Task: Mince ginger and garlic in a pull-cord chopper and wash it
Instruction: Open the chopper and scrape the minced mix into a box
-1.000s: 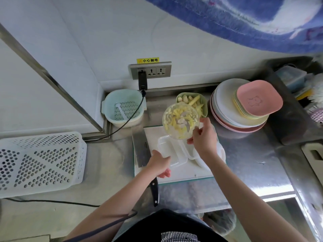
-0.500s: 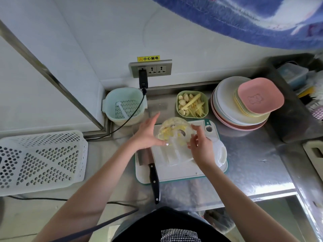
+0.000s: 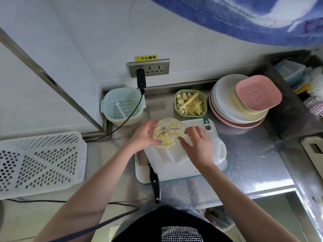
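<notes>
Steel counter [image 3: 253, 154] in white wall corner, cutting board [image 3: 197, 124], both hands, left [image 3: 141, 138] & right [image 3: 197, 144], gripping clear chopper bowl [image 3: 167, 131]

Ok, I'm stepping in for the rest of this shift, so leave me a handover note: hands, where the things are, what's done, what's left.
Left hand and right hand both grip the clear chopper bowl, tipped over the cutting board.
Bowl holds cut ginger and garlic around its blade. More lies in the green dish behind the board. Knife lies at the board's left edge.
Done: bowl loaded.
Left: whether it is minced enough I cannot tell; a lid or cord is not clearly visible. Then wash.
</notes>
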